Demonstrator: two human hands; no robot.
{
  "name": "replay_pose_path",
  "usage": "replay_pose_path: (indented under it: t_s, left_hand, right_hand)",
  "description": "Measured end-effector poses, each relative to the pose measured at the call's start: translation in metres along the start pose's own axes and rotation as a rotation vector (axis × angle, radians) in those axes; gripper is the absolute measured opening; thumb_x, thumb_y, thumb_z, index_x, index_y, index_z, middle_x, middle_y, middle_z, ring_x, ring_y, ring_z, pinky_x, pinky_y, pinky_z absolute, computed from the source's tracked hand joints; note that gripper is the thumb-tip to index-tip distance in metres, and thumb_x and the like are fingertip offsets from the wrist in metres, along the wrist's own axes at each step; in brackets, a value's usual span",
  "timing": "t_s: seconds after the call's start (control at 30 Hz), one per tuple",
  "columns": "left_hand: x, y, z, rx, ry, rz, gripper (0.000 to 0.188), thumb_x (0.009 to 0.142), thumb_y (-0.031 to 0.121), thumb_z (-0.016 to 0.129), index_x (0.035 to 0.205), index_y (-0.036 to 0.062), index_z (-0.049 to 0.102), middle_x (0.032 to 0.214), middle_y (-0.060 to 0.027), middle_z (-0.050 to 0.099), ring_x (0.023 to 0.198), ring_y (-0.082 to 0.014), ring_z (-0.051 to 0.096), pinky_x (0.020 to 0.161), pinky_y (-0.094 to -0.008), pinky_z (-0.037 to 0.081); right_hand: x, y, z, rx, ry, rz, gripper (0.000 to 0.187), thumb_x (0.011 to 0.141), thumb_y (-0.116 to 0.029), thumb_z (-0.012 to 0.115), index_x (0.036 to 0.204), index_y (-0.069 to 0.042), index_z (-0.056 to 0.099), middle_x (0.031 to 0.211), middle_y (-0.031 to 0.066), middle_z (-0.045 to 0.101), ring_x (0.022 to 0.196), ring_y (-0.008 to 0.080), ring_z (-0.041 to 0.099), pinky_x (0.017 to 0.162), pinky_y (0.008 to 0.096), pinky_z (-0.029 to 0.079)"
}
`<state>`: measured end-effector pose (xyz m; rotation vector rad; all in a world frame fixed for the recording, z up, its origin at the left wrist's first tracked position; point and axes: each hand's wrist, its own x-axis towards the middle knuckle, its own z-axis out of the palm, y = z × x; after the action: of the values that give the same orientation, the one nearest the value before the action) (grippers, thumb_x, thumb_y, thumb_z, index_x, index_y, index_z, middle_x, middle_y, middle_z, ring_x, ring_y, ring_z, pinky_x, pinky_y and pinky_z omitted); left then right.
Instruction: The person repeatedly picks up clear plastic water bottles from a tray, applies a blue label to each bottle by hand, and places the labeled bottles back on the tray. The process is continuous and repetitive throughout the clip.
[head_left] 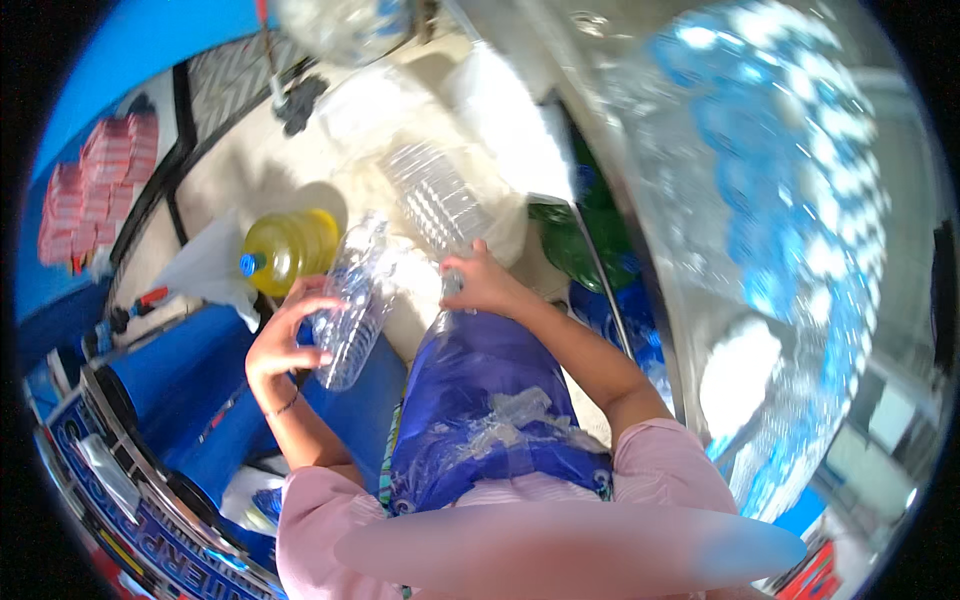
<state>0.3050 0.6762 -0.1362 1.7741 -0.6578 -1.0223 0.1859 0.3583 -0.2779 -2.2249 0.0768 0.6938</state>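
My left hand (290,335) is curled around the side of a clear plastic bottle (360,290), thumb and fingers against its ribbed wall. That bottle tilts, one end pointing away from me. A second, larger clear ribbed bottle (430,190) points away over the pale floor. My right hand (485,283) closes on its near, narrow end, just above my lap. Both bottles look see-through, with no contents I can make out. A blue plastic apron (490,400) with clear wrap on it covers my lap.
A yellow jug with a blue cap (290,250) lies beyond my left hand. At right, a metal-edged surface (640,230) bears many clear and blue bottles (750,170). Green bottles (585,240) sit below its edge. Pink-striped packs (105,185) are stacked far left.
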Motion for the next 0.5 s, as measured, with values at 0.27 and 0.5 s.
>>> replay_pose_path:
  t_s: [0.27, 0.5]
  left_hand:
    - [0.079, 0.161, 0.085, 0.132, -0.557, 0.558, 0.071, 0.053, 0.034, 0.082, 0.118, 0.0093, 0.066, 0.131, -0.0186, 0.051, 0.13, -0.0354, 0.036, 0.109, -0.0478, 0.029]
    - [0.134, 0.261, 0.268, 0.224, -0.677, 0.685, 0.065, 0.058, 0.03, 0.082, 0.119, 0.0119, 0.066, 0.136, -0.0214, 0.042, 0.13, -0.0388, 0.036, 0.108, -0.0464, 0.032]
  right_hand:
    - [-0.313, -0.033, -0.136, 0.105, -0.041, 0.324, 0.066, 0.067, -0.048, 0.082, 0.122, -0.02, 0.059, 0.124, 0.026, 0.044, 0.118, 0.0431, 0.047, 0.097, 0.0432, 0.041]
    - [-0.525, -0.059, -0.17, -0.138, 0.431, 0.824, 0.064, 0.064, -0.041, 0.082, 0.118, -0.014, 0.063, 0.12, 0.0299, 0.046, 0.111, 0.0473, 0.054, 0.091, 0.0475, 0.047]
